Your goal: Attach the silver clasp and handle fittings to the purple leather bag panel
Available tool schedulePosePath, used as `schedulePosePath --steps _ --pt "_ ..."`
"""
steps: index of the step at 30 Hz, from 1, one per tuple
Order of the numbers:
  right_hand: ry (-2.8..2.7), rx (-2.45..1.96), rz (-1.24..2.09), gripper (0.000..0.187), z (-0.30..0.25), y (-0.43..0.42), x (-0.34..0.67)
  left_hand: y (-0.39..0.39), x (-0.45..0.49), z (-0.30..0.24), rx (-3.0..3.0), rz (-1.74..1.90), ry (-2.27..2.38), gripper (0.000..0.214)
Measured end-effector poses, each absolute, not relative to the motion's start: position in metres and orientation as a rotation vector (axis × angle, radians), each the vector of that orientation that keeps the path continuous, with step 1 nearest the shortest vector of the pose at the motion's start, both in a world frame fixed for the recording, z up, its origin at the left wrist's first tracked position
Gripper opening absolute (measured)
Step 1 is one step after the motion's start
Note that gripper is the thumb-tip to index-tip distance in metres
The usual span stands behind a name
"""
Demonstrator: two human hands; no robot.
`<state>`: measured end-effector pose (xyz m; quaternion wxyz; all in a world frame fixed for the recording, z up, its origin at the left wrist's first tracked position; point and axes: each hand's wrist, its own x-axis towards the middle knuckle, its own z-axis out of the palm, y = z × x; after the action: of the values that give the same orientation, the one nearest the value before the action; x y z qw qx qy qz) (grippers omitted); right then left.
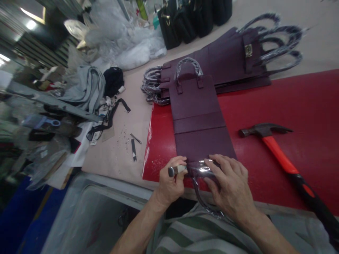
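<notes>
A dark purple bag panel (200, 106) lies unfolded on the red mat, with a plastic-wrapped handle (189, 65) at its far end and another handle (200, 197) hanging over the near edge. My left hand (171, 180) is closed round a short metal punch-like tool (174, 170) with a pale wrapped band, its lower tip by the panel's near left side. My right hand (229, 180) rests on the panel's near end, fingers spread beside the shiny metal clasp (204, 169). Part of the clasp is under my fingertips.
A claw hammer (280, 155) with an orange and black handle lies right on the red mat (291, 102). Purple bag panels (219, 56) are stacked behind, with black bags (185, 23) beyond. A small blade (134, 150), a metal rod (136, 138) and crumbs lie left. A grey bin (95, 190) stands below.
</notes>
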<state>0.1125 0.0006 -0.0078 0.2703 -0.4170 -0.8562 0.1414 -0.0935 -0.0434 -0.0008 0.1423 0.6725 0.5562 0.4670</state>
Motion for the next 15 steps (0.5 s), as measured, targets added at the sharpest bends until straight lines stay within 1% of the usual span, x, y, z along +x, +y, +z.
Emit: schedulePosePath --steps 4,11,15 --pt "-2.292 -1.115 0.368 0.032 -0.0062 0.0004 0.1134 -0.0381 -0.0993 0.0027 1.994 1.290 1.475 0.018" --pt "-2.291 -1.118 0.363 0.032 -0.0067 -0.0008 0.1129 -0.0380 -0.0993 -0.0037 1.931 1.333 1.500 0.018" --pt "-2.256 -1.028 0.389 0.031 -0.0044 0.0025 0.1192 -0.0379 -0.0995 -0.0059 1.923 1.355 1.492 0.018"
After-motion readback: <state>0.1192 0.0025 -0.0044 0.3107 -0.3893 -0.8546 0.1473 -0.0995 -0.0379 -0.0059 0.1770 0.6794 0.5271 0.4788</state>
